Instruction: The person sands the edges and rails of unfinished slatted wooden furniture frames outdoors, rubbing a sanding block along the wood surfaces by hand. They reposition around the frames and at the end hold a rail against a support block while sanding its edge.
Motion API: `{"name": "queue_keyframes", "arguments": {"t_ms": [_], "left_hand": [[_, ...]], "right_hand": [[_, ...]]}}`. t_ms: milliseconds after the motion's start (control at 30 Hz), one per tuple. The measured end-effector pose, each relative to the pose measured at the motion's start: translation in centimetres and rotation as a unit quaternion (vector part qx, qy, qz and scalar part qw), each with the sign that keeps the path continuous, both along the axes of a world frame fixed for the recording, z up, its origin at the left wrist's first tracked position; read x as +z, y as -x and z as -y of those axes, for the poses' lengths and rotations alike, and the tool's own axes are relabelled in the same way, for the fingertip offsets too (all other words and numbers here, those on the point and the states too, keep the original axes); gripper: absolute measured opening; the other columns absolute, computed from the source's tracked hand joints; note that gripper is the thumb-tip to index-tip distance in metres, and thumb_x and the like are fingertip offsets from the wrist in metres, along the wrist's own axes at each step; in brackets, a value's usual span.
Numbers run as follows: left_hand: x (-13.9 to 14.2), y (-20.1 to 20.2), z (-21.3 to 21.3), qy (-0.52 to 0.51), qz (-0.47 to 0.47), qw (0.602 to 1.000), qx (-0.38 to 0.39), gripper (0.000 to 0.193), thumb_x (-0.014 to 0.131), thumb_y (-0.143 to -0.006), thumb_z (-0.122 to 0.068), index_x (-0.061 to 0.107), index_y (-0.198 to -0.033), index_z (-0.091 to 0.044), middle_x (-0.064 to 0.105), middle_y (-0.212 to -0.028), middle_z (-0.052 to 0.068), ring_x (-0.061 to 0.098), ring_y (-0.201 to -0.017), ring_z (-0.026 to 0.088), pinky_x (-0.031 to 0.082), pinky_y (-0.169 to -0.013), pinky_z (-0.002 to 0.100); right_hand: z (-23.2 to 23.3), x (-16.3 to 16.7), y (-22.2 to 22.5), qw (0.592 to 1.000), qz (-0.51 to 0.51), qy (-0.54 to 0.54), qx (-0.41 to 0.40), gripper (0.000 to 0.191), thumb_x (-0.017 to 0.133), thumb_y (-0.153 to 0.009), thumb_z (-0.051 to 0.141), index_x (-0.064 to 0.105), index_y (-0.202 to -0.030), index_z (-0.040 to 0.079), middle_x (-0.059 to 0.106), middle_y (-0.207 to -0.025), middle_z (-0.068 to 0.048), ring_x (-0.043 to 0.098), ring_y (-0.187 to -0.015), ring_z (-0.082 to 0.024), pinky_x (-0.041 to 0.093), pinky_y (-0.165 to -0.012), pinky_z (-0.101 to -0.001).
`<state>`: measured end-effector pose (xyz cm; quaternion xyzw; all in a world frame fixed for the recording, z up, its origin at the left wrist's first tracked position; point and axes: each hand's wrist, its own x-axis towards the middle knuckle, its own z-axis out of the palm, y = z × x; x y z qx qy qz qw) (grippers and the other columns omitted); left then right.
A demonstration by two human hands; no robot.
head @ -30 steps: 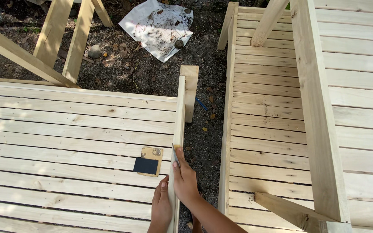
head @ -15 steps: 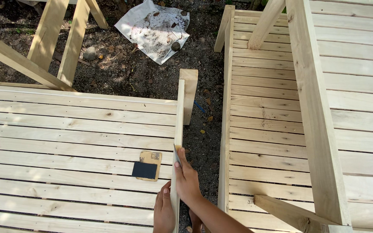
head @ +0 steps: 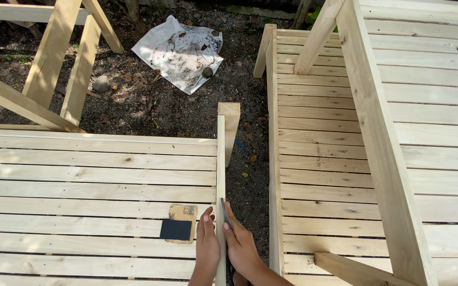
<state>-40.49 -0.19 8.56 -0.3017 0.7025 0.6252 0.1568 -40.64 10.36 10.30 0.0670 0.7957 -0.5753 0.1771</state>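
Sliding both hands down toward 6 o'clock, I keep sanding the thin wooden edge rail (head: 220, 175). My right hand (head: 241, 244) fingers pinch a dark sanding strip (head: 225, 213) against it. My left hand (head: 207, 244) lies flat, holding nothing. A folded sandpaper piece (head: 178, 225) sits at its 9 o'clock.

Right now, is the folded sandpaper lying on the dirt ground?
No, the folded sandpaper lies on the slatted wooden panel, beside the left hand.
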Motion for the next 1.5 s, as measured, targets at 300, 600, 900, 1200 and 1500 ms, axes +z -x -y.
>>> {"name": "queue_keyframes", "arguments": {"t_ms": [300,600,900,1200,1500], "left_hand": [[-4.1,12.0,-0.3,0.073,0.032,0.996,-0.028,0.07,0.022,-0.104,-0.057,0.039,-0.155,-0.014,0.043,-0.153,0.02,0.042,-0.142,0.038,0.035,-0.116,0.047],[-3.2,16.7,-1.9,0.144,0.042,0.985,-0.084,0.059,0.024,-0.104,-0.056,0.045,-0.152,-0.029,0.052,-0.145,0.02,0.049,-0.137,0.04,0.037,-0.116,0.051],[1.4,16.0,-2.9,0.341,0.162,0.908,-0.182,0.059,0.016,-0.105,-0.052,0.052,-0.147,-0.032,0.05,-0.147,0.007,0.053,-0.134,0.035,0.009,-0.116,0.077],[2.8,16.6,-3.8,0.421,0.179,0.861,-0.222,0.059,0.016,-0.108,-0.044,0.065,-0.132,-0.023,0.063,-0.13,0.009,0.061,-0.126,0.032,0.015,-0.12,0.072],[1.2,17.6,-3.7,0.387,0.171,0.883,-0.204,0.06,0.017,-0.107,-0.045,0.063,-0.136,-0.02,0.076,-0.111,0.013,0.066,-0.12,0.035,0.008,-0.124,0.068]], "right_hand": [[1.2,-2.9,16.6,0.994,0.043,0.0,-0.096,0.051,0.044,-0.105,0.036,0.047,-0.153,0.019,0.068,-0.131,-0.014,0.064,-0.122,-0.025,0.048,-0.104,-0.0344],[-0.8,-4.2,8.5,0.924,0.201,0.296,-0.137,0.04,0.044,-0.107,0.036,0.065,-0.126,0.007,0.064,-0.101,0.0,0.06,-0.093,-0.012,0.049,-0.085,-0.0346],[0.8,-8.2,22.9,0.953,0.008,0.239,-0.185,0.039,0.049,-0.109,0.032,0.069,-0.113,-0.001,0.066,-0.084,-0.006,0.055,-0.073,-0.013,0.048,-0.07,-0.0317],[1.2,-10.9,20.4,0.942,0.126,0.235,-0.203,0.038,0.045,-0.109,0.029,0.068,-0.122,0.002,0.071,-0.097,-0.006,0.063,-0.084,-0.013,0.052,-0.079,-0.0316],[1.0,-12.8,19.8,0.977,0.101,0.101,-0.155,0.045,0.043,-0.105,0.023,0.053,-0.148,0.014,0.072,-0.125,-0.009,0.068,-0.107,-0.012,0.051,-0.094,-0.0317]]}}
